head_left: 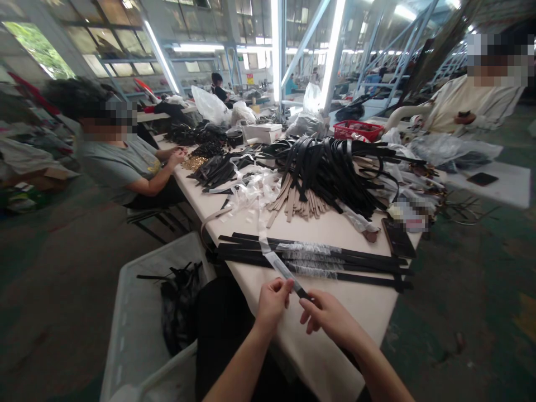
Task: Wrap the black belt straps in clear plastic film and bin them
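Observation:
Near the table's front edge, my left hand (274,301) pinches a strip of clear film (280,267) that lies along a black strap. My right hand (320,312), just to the right, has its thumb and finger on the dark end of that black strap (300,291). The film runs up and away toward a crumpled white heap (255,190). Behind my hands, several long black straps (247,255) lie side by side across the table (322,226), with clear film around their middles.
A large pile of black straps (330,167) covers the table's back. A phone (397,237) lies at the right edge. At lower left stands a white bin (125,312) with black pieces. A person (125,162) sits at left; another person (469,106) is at right.

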Demonstrator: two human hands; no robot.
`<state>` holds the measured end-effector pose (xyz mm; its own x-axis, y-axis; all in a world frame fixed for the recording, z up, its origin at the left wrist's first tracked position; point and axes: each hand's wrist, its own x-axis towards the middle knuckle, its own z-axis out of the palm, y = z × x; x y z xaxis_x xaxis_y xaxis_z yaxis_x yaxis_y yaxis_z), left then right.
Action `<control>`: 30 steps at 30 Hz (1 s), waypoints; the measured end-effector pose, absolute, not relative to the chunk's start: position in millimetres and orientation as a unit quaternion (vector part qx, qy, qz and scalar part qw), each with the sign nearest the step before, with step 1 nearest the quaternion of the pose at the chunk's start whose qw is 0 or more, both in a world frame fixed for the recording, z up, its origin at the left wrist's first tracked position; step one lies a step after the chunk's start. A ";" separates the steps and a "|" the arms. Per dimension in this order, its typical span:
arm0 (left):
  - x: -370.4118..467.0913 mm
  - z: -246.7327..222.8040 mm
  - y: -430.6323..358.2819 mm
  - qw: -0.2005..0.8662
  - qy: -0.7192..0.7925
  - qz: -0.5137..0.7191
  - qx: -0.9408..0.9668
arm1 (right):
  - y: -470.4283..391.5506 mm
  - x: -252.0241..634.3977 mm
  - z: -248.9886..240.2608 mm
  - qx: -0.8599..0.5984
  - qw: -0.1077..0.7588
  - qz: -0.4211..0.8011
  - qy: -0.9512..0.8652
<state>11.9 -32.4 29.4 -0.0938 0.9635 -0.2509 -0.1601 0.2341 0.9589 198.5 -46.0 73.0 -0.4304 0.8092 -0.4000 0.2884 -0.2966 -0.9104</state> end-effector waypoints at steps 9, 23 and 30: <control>22.1 31.4 -32.6 0.583 0.555 0.464 0.370 | -23.9 195.9 68.1 -0.511 0.238 0.591 -0.578; 17.4 35.4 -30.2 0.593 0.544 0.491 0.334 | -22.7 211.1 73.2 -0.484 0.175 0.634 -0.577; 15.2 41.1 -26.6 0.545 0.574 0.513 0.332 | -20.1 231.6 74.4 -0.472 0.159 0.644 -0.580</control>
<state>15.2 -26.6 41.1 -0.1854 0.9405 -0.2849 -0.1770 0.2532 0.9511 231.6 -20.1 74.4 -0.5027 0.7536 -0.4236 0.3430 -0.2759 -0.8979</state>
